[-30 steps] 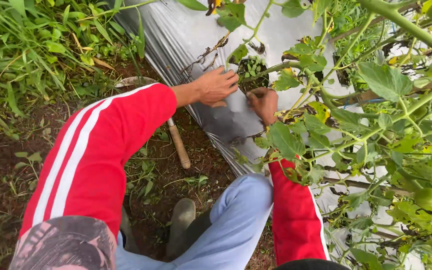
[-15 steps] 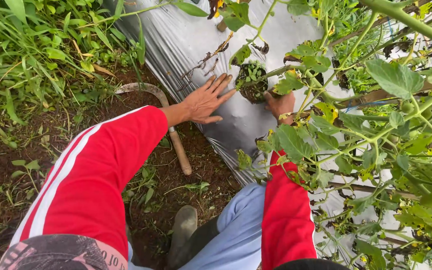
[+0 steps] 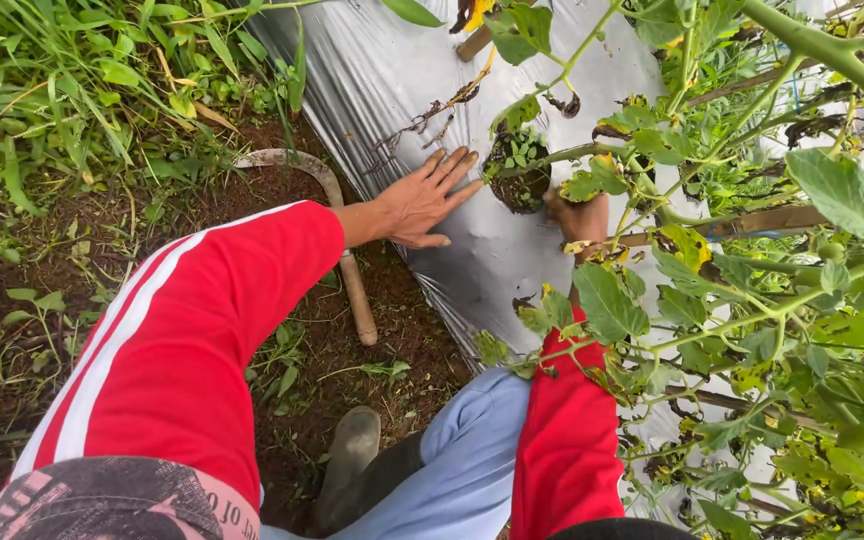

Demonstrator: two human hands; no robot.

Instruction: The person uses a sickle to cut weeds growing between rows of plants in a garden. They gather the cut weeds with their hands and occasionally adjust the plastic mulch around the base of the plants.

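My left hand (image 3: 420, 203) lies flat with fingers spread on the silver plastic mulch sheet (image 3: 392, 70), just left of a round planting hole (image 3: 518, 172) with small green weeds in it. At the hole's right edge is my right hand (image 3: 579, 216), half hidden behind leaves; I cannot make out whether it grips anything. A thick green vine stem (image 3: 592, 150) runs out of the hole toward the right. Both sleeves are red with white stripes.
A sickle with a curved blade (image 3: 292, 162) and wooden handle (image 3: 357, 300) lies on the soil beside the sheet. Grass and weeds (image 3: 62, 90) fill the left. Leafy vines (image 3: 782, 300) crowd the right. My boot (image 3: 350, 455) stands on dirt below.
My left hand went from curled at the hole's edge to flat and spread on the plastic. My right hand shifted to the hole's right side. The view moved slightly.
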